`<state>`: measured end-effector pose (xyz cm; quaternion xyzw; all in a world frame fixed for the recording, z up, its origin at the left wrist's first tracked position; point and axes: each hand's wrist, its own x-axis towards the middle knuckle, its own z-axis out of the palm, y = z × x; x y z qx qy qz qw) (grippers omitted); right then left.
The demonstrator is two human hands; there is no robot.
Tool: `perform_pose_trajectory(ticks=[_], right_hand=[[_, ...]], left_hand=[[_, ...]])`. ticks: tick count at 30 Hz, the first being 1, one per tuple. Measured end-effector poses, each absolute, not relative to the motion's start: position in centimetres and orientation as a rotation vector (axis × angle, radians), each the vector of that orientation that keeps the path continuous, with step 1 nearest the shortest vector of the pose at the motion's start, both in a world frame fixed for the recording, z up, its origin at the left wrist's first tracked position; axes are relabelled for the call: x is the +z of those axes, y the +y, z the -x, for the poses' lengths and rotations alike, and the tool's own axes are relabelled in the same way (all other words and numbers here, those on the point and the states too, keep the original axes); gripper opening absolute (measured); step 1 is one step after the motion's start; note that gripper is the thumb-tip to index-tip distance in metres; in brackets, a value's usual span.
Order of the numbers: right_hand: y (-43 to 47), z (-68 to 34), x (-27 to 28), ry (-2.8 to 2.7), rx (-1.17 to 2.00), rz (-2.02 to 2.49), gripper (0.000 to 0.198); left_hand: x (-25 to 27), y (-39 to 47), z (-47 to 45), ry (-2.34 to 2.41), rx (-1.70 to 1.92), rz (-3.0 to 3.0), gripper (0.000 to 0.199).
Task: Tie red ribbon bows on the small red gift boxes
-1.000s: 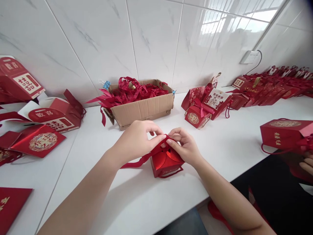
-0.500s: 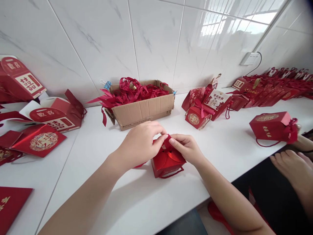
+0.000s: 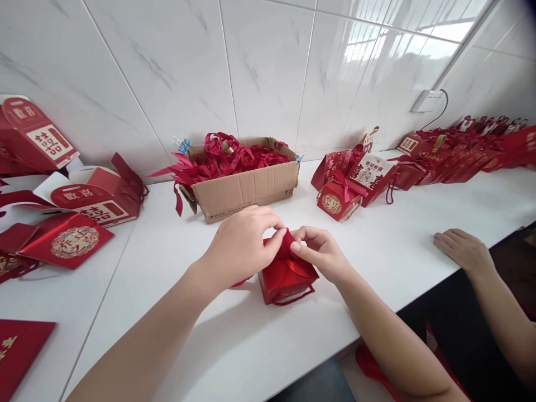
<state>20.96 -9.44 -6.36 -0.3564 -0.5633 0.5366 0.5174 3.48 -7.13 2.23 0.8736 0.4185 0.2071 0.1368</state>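
Note:
A shiny red gift box (image 3: 288, 276) stands on the white table in front of me, a dark red cord looped at its near side. At its top, my left hand (image 3: 251, 237) pinches a red ribbon (image 3: 287, 240) between thumb and fingers. My right hand (image 3: 318, 251) grips the same ribbon from the other side, its thumb pressed against it. Part of the ribbon trails out on the table left of the box. The left hand hides the box's far left corner.
Behind stands a cardboard box (image 3: 247, 190) heaped with red ribbons. Several folded red boxes (image 3: 100, 195) lie at the left; finished boxes (image 3: 339, 198) stand right of centre, more along the wall. Another person's hand (image 3: 464, 251) rests on the table at the right.
My hands have shifted only slightly at the ribbon. At the right, the red box with a bow has left its spot, and the other person's hand now lies on the table.

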Motion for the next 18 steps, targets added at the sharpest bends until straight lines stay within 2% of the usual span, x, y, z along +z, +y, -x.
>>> perform_pose_trajectory(ticks=[7,15,18], right_hand=[[-9.39,-20.80,-6.40,-1.512,1.039,0.927,0.023],[-9.18,-20.75,-6.71,-1.472,1.017,0.990,0.014],[-9.37,-20.78,-6.31,-1.581,0.867,1.032,0.012]], left_hand=[[2.41,-7.21,-3.52,1.207,0.590,-2.531,0.024],[2.53,-7.25,-3.48,1.201,0.565,-2.557,0.025],[2.46,-7.21,-3.52,1.203,0.556,-2.556,0.025]])
